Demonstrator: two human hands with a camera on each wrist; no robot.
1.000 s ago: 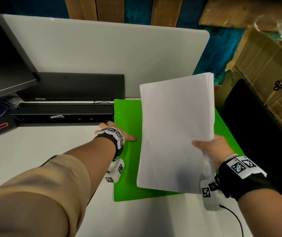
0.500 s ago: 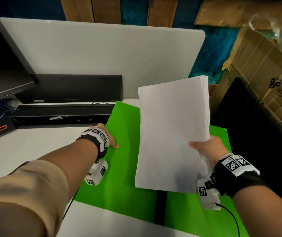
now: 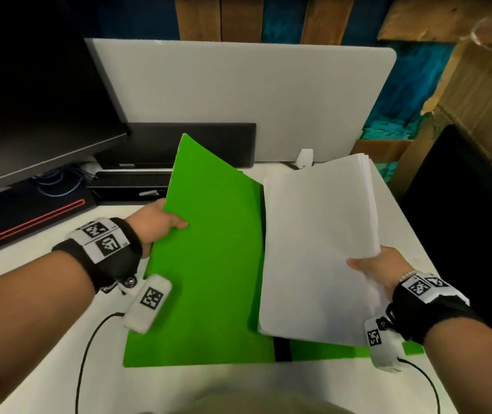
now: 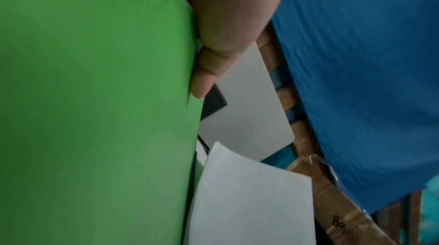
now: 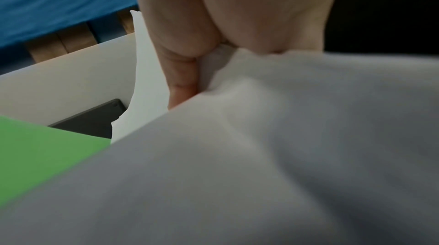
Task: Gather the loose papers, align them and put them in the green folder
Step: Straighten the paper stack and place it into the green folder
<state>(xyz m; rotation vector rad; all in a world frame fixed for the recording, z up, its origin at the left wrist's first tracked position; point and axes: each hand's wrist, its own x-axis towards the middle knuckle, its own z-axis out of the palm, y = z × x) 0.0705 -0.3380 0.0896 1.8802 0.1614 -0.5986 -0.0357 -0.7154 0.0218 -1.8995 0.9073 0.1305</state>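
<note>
The green folder lies open on the white desk, its black spine showing at the front. My left hand grips the left cover's outer edge, thumb on the inner face, and holds that cover tilted up. In the left wrist view the green cover fills the left side with my left hand along its edge. My right hand pinches the stack of white papers at its right edge, over the folder's right half. The right wrist view shows my right hand against the papers.
A dark monitor and a black stand occupy the back left. A grey divider panel runs along the rear of the desk. Cardboard boxes and a black surface lie past the desk's right edge.
My left hand went from pressing on the closed folder to gripping its cover and swinging it open leftward. The paper stack came down lower, over the folder's right half.
</note>
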